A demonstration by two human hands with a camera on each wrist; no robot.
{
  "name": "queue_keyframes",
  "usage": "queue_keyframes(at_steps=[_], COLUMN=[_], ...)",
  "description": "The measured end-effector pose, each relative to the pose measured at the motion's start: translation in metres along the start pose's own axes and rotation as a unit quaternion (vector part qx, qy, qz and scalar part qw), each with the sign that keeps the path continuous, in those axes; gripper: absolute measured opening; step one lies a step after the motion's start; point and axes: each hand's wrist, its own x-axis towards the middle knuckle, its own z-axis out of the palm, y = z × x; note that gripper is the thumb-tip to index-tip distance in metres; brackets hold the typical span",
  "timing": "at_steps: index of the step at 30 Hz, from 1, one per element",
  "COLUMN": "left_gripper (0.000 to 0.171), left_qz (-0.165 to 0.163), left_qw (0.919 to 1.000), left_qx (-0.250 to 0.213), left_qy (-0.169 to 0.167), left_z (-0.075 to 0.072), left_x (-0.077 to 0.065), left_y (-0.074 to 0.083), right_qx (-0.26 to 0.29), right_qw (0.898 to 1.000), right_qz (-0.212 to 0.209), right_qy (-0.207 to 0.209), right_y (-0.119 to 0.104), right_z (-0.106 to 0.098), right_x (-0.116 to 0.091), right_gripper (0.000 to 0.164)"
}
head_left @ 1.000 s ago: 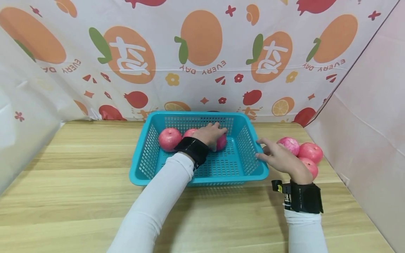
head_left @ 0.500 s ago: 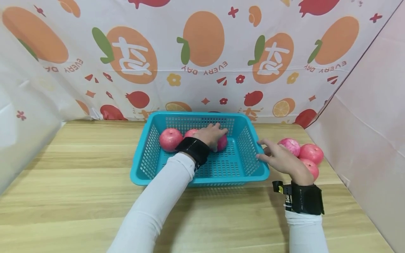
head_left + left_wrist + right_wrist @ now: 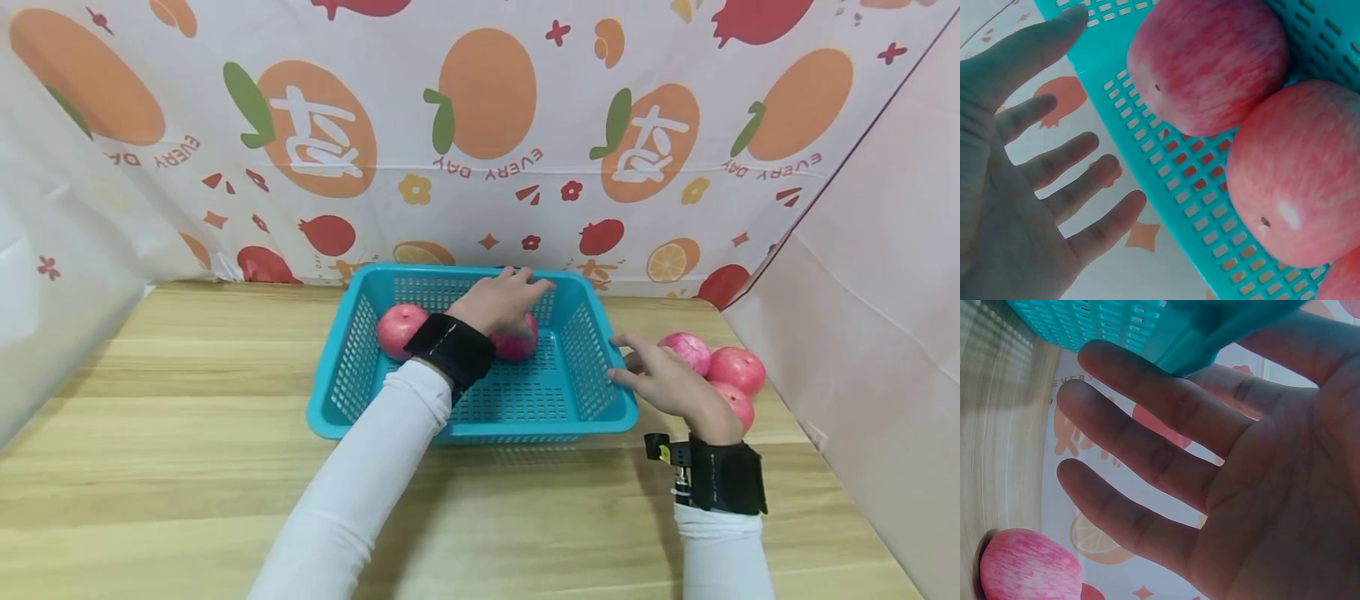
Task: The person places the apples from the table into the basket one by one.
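Note:
My left hand (image 3: 498,304) is over the turquoise basket (image 3: 517,427), fingers spread with nothing between them. Beneath it sits a dark red apple (image 3: 516,343); a pinkish-red apple (image 3: 401,329) lies at the basket's left end, and my wrist mostly hides another between them. In the left wrist view, the palm of that hand (image 3: 1029,187) is apart from the apples (image 3: 1210,62). At the basket's right rim, my right hand (image 3: 663,379) touches the edge with its thumb and index fingertips. Its other fingers (image 3: 1141,465) extend loosely below the rim in the right wrist view.
Three apples (image 3: 737,372) lie clustered on the wooden table (image 3: 187,433), right of the basket and close behind my right hand. A fruit-printed white cloth (image 3: 480,200) rises just behind the basket, and a pale wall (image 3: 870,317) bounds the right side.
My left hand has let go of the dark red apple and lifted up and slightly back, leaving the apple in the basket. The right hand stays at the rim.

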Motion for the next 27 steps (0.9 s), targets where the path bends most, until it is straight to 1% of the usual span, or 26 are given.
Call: queue_keyframes(at_steps=[5, 9, 14, 18, 23, 27], left_gripper=[0.062, 0.06, 0.061, 0.059, 0.056, 0.054], left_qz=[-0.011, -0.012, -0.004, -0.009, -0.017, -0.027], left_qw=[0.9999, 0.9998, 0.9996, 0.9992, 0.9976, 0.9971], left_qx=[0.007, 0.016, 0.028, 0.039, 0.064, 0.063], left_qy=[-0.009, -0.006, -0.001, 0.001, 0.019, 0.033], left_z=[-0.005, -0.01, -0.018, -0.025, -0.031, -0.033], left_x=[-0.009, -0.015, -0.021, -0.028, -0.042, -0.054], left_y=[0.0, -0.001, -0.001, -0.004, -0.013, -0.02], right_qx=[0.008, 0.012, 0.017, 0.016, 0.012, 0.007], right_qw=[1.0, 1.0, 1.0, 1.0, 1.0, 1.0], right_qz=[-0.006, -0.005, -0.007, -0.009, -0.01, -0.011], right_qy=[-0.002, -0.003, -0.001, 0.001, -0.001, -0.003], right_y=[0.0, 0.0, 0.001, 0.002, 0.002, 0.002], right_z=[0.002, 0.002, -0.001, -0.001, -0.001, -0.002], right_x=[0.0, 0.0, -0.002, -0.002, 0.0, 0.0], right_gripper=[0.047, 0.047, 0.047, 0.046, 0.046, 0.046])
